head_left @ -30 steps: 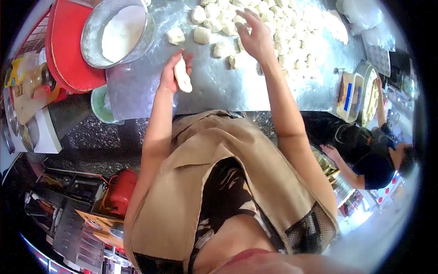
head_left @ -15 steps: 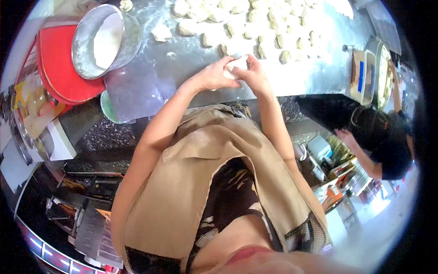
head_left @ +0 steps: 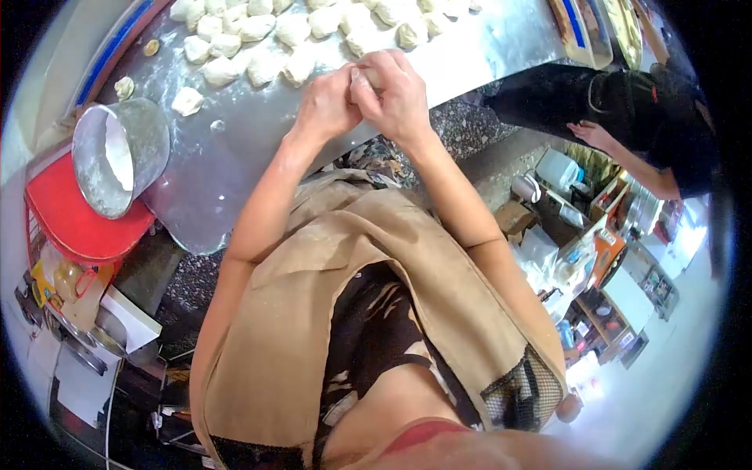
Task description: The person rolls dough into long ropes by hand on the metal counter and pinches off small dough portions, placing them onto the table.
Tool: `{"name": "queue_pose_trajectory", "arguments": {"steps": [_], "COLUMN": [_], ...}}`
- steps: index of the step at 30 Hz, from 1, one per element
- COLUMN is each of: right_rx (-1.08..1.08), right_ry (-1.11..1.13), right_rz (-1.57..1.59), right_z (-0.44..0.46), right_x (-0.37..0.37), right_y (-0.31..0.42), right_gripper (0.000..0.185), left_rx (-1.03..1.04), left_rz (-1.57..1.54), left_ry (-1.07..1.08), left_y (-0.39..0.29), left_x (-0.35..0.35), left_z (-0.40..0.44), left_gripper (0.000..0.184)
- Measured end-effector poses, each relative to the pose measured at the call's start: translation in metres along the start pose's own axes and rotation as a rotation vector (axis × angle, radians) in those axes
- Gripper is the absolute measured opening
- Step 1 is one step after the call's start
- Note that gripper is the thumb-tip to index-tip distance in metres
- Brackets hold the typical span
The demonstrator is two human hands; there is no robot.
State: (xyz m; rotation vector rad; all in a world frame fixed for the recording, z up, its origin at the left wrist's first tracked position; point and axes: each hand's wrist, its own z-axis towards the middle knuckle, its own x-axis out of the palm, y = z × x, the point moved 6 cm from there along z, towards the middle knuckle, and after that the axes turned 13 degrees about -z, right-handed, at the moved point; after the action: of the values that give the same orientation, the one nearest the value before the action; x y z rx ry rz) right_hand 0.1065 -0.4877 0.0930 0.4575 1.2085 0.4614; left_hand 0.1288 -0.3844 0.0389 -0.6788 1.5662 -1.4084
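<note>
My left hand [head_left: 327, 103] and my right hand [head_left: 395, 98] are pressed together above the near edge of the metal table [head_left: 235, 149]. Between them they cup a piece of dough [head_left: 370, 77], mostly covered by the fingers. Just beyond, several pale lumps of dough [head_left: 262, 66] lie in loose rows on the floury surface. One separate lump [head_left: 187, 102] sits off to the left, and a small scrap [head_left: 217, 125] lies close to it.
A metal pot [head_left: 149, 145] with white flour [head_left: 117, 149] inside tilts at the table's left end, by a red board-like surface [head_left: 82, 215]. At right stands another person in black [head_left: 627, 102], an arm hanging near the table. Plastic tubs [head_left: 599, 39] stand at the far right corner.
My view has turned, so the table and pot appear shifted and tilted. My hands have closed further around the dough, which showed white between them before.
</note>
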Motion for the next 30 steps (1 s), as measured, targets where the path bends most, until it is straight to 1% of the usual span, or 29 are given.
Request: {"name": "queue_pose_trajectory", "arguments": {"steps": [1, 2, 3, 5, 8, 11, 13, 15, 17, 19, 21, 23, 24, 28, 30], "right_rx": [0.027, 0.026, 0.031, 0.115, 0.160, 0.137, 0.141, 0.138, 0.189, 0.162, 0.130, 0.120, 0.143, 0.104, 0.073], "right_ry": [-0.069, -0.134, -0.140, -0.209, -0.213, -0.186, -0.181, -0.176, -0.108, -0.082, -0.054, -0.155, -0.150, -0.105, -0.106], "right_rz": [-0.046, -0.062, -0.066, -0.058, 0.000, 0.002, 0.006, 0.005, 0.008, 0.021, 0.039, 0.080, 0.093, 0.070, 0.079], "right_z": [-0.003, -0.004, -0.004, -0.007, -0.007, -0.009, -0.011, -0.013, -0.014, -0.020, -0.023, -0.024, -0.025, -0.024, -0.020], "right_x": [-0.005, -0.010, -0.011, -0.015, -0.015, -0.014, -0.009, -0.004, 0.007, 0.015, 0.024, 0.022, 0.024, 0.038, 0.046], "right_y": [-0.004, -0.005, -0.007, -0.018, -0.034, -0.041, -0.044, -0.044, -0.044, -0.041, -0.035, -0.026, -0.024, -0.018, -0.021], "right_gripper": [0.018, 0.017, 0.017, 0.014, 0.013, 0.014, 0.014, 0.015, 0.017, 0.016, 0.016, 0.016, 0.014, 0.014, 0.014], "left_rx": [0.050, 0.052, 0.046, 0.045, 0.040, 0.030, 0.020, -0.018, -0.055, -0.198, -0.249, -0.215, -0.166, -0.141, 0.025], "left_rz": [0.028, 0.026, 0.056, 0.088, 0.130, 0.099, -0.014, -0.028, -0.044, -0.053, -0.104, 0.021, 0.012, 0.045, 0.056], "left_ry": [0.006, 0.016, 0.024, 0.038, 0.063, 0.082, 0.027, -0.004, -0.039, -0.177, -0.210, -0.073, -0.057, -0.070, -0.116], "left_y": [-0.007, -0.012, -0.017, -0.021, -0.016, -0.009, -0.008, -0.004, 0.001, 0.013, 0.027, 0.027, 0.027, 0.019, 0.013], "left_x": [0.004, 0.008, 0.011, 0.020, 0.035, 0.047, 0.048, 0.047, 0.044, 0.032, 0.020, 0.016, 0.015, 0.005, 0.002], "left_z": [0.001, 0.002, 0.005, 0.009, 0.011, 0.007, 0.001, -0.003, -0.004, -0.009, -0.015, -0.016, -0.018, -0.026, -0.033], "left_gripper": [0.027, 0.027, 0.025, 0.024, 0.021, 0.020, 0.019, 0.020, 0.020, 0.021, 0.019, 0.019, 0.019, 0.019, 0.015]}}
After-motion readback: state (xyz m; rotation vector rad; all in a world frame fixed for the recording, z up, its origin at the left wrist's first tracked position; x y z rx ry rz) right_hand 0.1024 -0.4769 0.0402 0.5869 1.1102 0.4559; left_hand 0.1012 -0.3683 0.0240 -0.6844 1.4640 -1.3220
